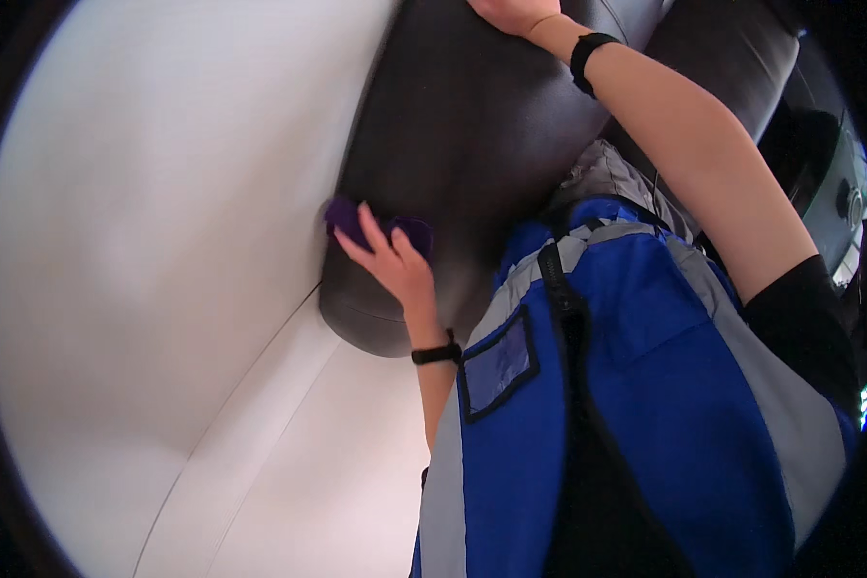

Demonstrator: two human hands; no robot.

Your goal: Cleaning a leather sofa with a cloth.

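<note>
My left hand [397, 267] presses a folded purple cloth [347, 220] against a dark brown, leather-like padded cushion [448, 130], close to its left edge. The fingers are spread over the cloth, which shows on both sides of them. At the top edge of the view, my right hand [516, 13] is over the far part of the same cushion. Its fingers are cut off by the frame, so their hold cannot be seen. Dark bands circle both wrists.
A pale smooth surface [166, 217] with thin curved lines runs along the cushion's left side. Another dark padded part [722, 65] is at the upper right. Beyond it stands a grey-green object [834, 195] with a round fitting. My blue and grey vest [643, 325] fills the lower right.
</note>
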